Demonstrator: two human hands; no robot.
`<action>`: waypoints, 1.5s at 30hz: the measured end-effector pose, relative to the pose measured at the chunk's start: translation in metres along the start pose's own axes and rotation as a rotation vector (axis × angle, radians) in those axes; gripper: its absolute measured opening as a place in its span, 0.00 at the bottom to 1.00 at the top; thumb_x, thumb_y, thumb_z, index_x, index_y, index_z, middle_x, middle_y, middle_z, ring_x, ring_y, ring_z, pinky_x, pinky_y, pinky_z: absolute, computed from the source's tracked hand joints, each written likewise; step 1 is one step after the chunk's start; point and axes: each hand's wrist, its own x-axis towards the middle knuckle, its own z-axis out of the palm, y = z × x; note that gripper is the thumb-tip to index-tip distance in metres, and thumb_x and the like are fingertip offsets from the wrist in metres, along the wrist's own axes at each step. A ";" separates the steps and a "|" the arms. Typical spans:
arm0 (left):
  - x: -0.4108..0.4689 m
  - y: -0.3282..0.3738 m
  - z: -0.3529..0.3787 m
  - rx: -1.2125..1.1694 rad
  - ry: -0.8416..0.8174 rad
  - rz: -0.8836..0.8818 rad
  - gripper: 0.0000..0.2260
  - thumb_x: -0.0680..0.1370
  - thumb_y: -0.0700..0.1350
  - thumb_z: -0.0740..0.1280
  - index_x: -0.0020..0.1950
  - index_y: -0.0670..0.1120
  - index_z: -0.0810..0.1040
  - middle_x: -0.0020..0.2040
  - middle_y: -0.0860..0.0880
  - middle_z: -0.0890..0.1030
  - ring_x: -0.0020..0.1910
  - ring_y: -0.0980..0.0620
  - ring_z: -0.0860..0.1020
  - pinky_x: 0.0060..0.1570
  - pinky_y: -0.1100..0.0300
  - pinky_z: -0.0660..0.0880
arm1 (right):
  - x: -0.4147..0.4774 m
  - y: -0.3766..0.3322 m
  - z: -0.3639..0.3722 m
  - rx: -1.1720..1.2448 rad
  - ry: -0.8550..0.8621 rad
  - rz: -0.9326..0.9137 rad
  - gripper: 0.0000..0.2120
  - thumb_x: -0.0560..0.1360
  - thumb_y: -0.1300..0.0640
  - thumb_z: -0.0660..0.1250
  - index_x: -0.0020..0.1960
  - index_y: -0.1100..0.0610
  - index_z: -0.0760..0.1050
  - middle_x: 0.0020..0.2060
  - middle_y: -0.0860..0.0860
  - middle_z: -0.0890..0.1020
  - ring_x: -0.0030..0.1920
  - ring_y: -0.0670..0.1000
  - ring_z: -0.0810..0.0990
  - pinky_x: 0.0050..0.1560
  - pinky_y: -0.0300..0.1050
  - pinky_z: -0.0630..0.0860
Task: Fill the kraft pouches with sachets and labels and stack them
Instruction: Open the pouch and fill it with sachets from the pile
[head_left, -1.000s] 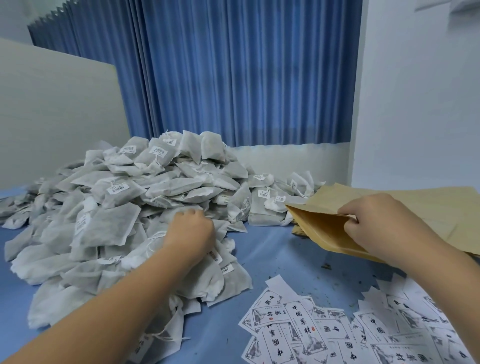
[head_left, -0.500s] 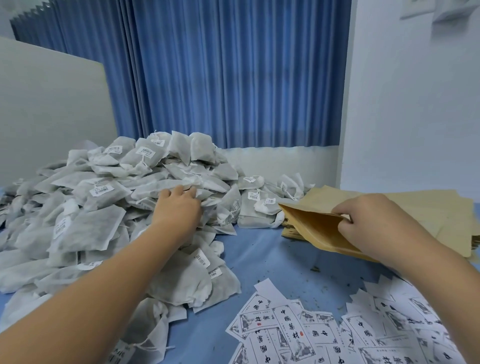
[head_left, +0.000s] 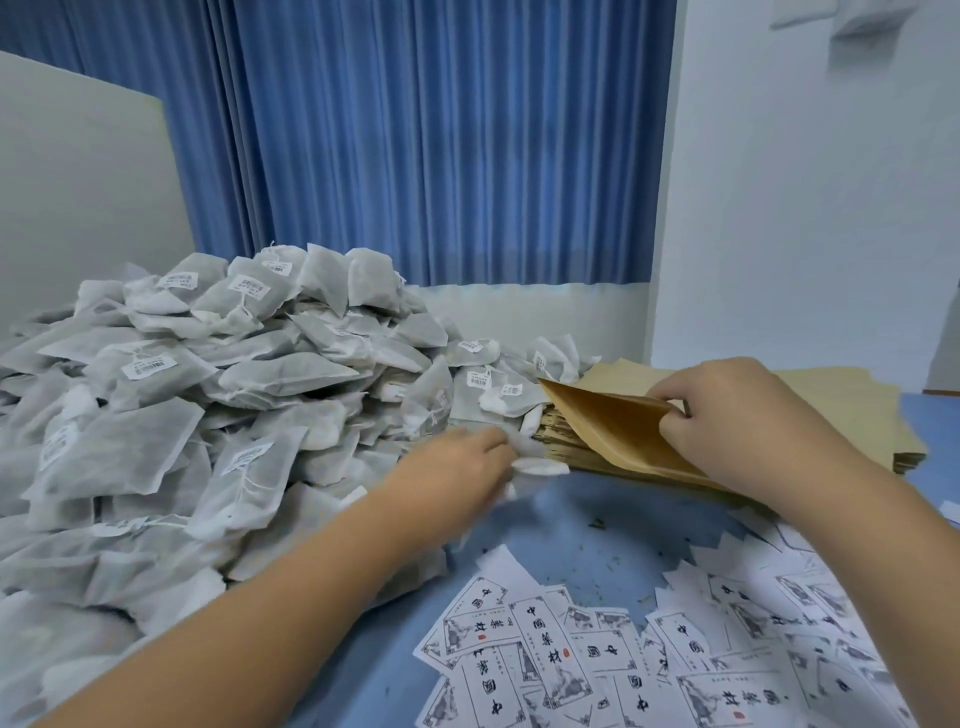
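Your left grip (head_left: 457, 470) has swung off the top of the heap of sachets (head_left: 208, 415) and across to the right, and now it's just short of the open pouch (head_left: 613, 431), fingers closed on a white sachet (head_left: 540, 467). The blur hides whether it's one sachet or more, so I can't tell you. Your right grip (head_left: 727, 421) hasn't left its post: it's pinching the top edge of that brown pouch and lifting the mouth open, with the pouch lying on the stack of pouches (head_left: 831, 395) at the back right of the worktop (head_left: 597, 525). So where are you? Early in this one, I'd say: the pouch is open, the sachet is not yet inside, and no label has been picked up. The labels (head_left: 571, 649) lie loose on the worktop in front of you, near your right forearm. I can't see any pile of filled pouches from here, so the stacking for this one is all ahead. Now the count: one pouch held open, and under it a flat stack too tightly layered to count, many by the look of its edge. Sachets run far past counting, dozens on the heap's surface alone. Labels come to roughly two dozen in view, overlapping, with more cut off at the frame's edge. Plenty left to do!
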 end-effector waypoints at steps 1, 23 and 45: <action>0.001 0.005 0.007 -0.073 -0.067 -0.063 0.12 0.82 0.45 0.57 0.61 0.44 0.75 0.57 0.46 0.77 0.51 0.42 0.78 0.48 0.51 0.75 | -0.001 0.000 -0.001 0.004 0.003 0.001 0.12 0.69 0.62 0.60 0.47 0.58 0.80 0.35 0.58 0.79 0.40 0.58 0.78 0.38 0.49 0.77; -0.015 0.018 0.043 -0.685 -0.193 -0.349 0.25 0.70 0.58 0.73 0.65 0.63 0.69 0.56 0.65 0.75 0.55 0.64 0.73 0.53 0.67 0.69 | -0.001 0.011 0.003 0.070 -0.012 0.009 0.15 0.71 0.61 0.60 0.50 0.49 0.81 0.36 0.50 0.78 0.38 0.52 0.76 0.37 0.43 0.76; 0.021 0.080 -0.025 -0.637 0.173 -0.246 0.18 0.73 0.64 0.60 0.60 0.62 0.64 0.52 0.60 0.72 0.48 0.62 0.72 0.43 0.68 0.69 | 0.000 0.013 -0.002 0.194 -0.053 0.030 0.13 0.71 0.59 0.62 0.47 0.45 0.81 0.30 0.47 0.76 0.33 0.49 0.76 0.31 0.43 0.72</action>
